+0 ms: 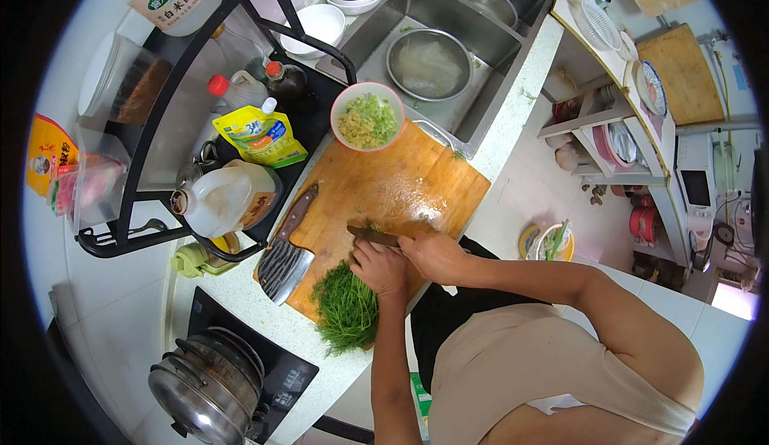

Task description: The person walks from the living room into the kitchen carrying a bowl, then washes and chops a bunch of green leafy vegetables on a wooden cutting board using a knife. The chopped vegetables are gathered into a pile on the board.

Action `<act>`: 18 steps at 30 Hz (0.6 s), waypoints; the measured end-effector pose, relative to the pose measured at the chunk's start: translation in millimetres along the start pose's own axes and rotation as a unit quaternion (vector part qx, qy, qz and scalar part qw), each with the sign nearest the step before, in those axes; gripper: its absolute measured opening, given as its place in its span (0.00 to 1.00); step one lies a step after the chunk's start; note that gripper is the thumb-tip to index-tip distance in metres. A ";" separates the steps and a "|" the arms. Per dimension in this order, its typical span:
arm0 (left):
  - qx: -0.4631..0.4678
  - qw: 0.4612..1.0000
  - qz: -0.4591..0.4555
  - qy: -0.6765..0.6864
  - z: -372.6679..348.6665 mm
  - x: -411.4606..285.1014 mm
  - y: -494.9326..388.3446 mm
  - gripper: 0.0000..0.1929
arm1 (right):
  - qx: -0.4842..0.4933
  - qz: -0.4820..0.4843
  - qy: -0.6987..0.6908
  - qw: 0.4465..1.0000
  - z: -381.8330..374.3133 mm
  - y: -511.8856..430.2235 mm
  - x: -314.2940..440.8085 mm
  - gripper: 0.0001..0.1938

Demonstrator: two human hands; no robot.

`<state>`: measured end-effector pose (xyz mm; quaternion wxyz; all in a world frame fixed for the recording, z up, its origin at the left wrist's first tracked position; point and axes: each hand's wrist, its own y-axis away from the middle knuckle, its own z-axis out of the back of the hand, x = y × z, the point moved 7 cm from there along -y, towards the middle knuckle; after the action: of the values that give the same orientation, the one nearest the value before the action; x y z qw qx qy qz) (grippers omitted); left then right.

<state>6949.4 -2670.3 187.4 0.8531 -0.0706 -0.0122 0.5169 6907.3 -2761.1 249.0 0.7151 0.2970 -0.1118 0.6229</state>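
Observation:
My right hand grips a kitchen knife, its dark blade lying across the wooden cutting board. Close beside the blade, my left hand presses down on a bunch of feathery green herbs, dill or fennel fronds. Most of the bunch spreads toward the board's near left corner, and a few cut bits show by the blade. To the left a cleaver with a wooden handle rests on the board. A pink-rimmed bowl at the far end holds chopped green and minced yellowish pieces.
Beyond the board is a steel sink with a water-filled metal basin. A black rack on the left carries a plastic jug, a yellow pouch and bottles. A lidded steel pot stands on the cooktop.

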 end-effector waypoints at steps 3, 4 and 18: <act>-0.037 0.999 -0.014 -0.031 1.8 0.0 -0.6 0.16 | -0.035 0.023 -0.013 0.999 -11.0 -8.8 -1.2 0.10; -0.028 0.999 -0.012 -0.029 -1.7 1.2 0.5 0.16 | -0.052 0.024 -0.014 0.998 -12.8 -10.3 -1.4 0.10; 0.018 0.999 -0.013 0.031 25.4 11.3 10.5 0.37 | -0.065 -0.039 -0.101 0.992 -2.2 -2.9 -16.2 0.17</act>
<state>6943.1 -2652.8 210.5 0.8606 -0.0716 0.0229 0.5037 6906.4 -2773.3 237.8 0.7415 0.3159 -0.2119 0.5527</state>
